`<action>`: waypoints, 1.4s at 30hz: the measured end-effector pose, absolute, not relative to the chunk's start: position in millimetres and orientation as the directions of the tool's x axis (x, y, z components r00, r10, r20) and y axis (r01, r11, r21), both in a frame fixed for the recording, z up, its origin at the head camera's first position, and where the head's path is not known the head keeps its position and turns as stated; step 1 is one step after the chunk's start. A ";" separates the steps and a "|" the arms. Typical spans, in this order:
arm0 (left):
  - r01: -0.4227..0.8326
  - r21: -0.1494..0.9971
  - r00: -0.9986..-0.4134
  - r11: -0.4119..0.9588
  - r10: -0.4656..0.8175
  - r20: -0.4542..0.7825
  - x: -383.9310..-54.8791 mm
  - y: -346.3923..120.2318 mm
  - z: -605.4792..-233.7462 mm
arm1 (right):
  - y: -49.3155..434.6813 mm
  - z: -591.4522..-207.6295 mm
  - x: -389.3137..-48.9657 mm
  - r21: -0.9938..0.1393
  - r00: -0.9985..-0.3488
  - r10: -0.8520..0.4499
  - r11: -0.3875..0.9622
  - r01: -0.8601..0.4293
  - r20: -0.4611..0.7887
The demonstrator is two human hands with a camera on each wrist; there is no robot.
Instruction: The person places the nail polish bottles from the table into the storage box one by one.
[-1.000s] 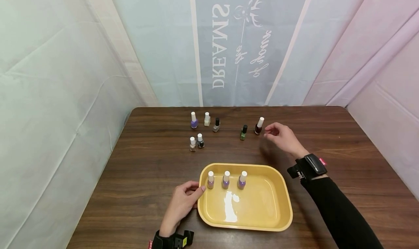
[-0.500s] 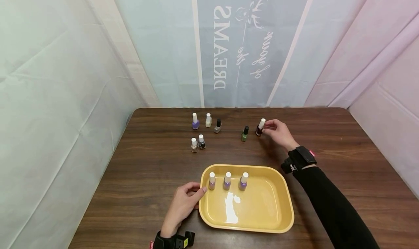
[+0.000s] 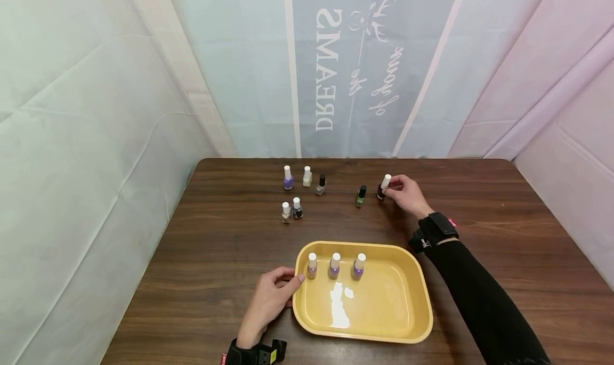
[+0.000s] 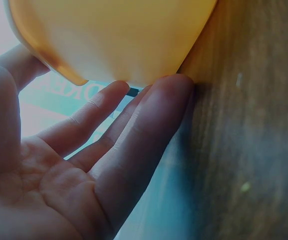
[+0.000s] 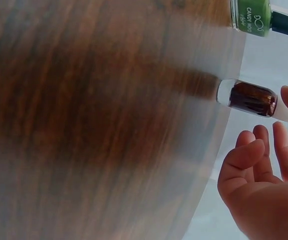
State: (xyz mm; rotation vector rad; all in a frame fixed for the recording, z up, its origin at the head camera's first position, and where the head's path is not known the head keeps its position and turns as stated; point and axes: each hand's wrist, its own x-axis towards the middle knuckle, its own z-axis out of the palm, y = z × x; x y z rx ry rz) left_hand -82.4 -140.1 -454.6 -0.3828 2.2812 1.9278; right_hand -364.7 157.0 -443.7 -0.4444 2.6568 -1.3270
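Observation:
My right hand (image 3: 406, 194) pinches the white cap of a dark brown nail polish bottle (image 5: 253, 98) between thumb and fingertips, at the back right of the table. In the right wrist view the bottle's base is close over the wood, its other fingers curling below the cap. Left of it stands a green nail polish bottle (image 3: 361, 197) with a black cap. My left hand (image 3: 271, 301) holds the left end of a yellow tray (image 3: 364, 337), thumb on the rim and fingers against the outer wall (image 4: 119, 45). Inside, three white-capped purplish bottles (image 3: 334, 268) stand in a row along the far side.
Several more nail polish bottles stand at the back left: a purple one (image 3: 288, 179), a white one (image 3: 307, 177), a grey one with a black cap (image 3: 321, 186), and a pale one (image 3: 286, 213) beside a black one (image 3: 297, 209). A printed curtain (image 3: 364, 88) hangs behind the table's far edge.
My right hand has moved left to the dark brown bottle and taken hold of its cap. My left hand stays on the tray; the view has shifted slightly.

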 end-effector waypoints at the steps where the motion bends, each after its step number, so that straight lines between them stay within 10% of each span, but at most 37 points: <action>1: -0.274 0.950 -0.960 0.154 -0.108 -0.259 -82.4 -140.0 -454.6 | 156.8 -443.8 -364.7 -0.799 -0.947 -0.321 0.568 -0.198 0.006; 42: -0.276 0.946 -0.959 0.168 -0.110 -0.260 -83.7 -140.5 -454.1 | 153.1 -447.3 -367.8 -0.802 -0.939 -0.343 0.564 -0.197 -0.010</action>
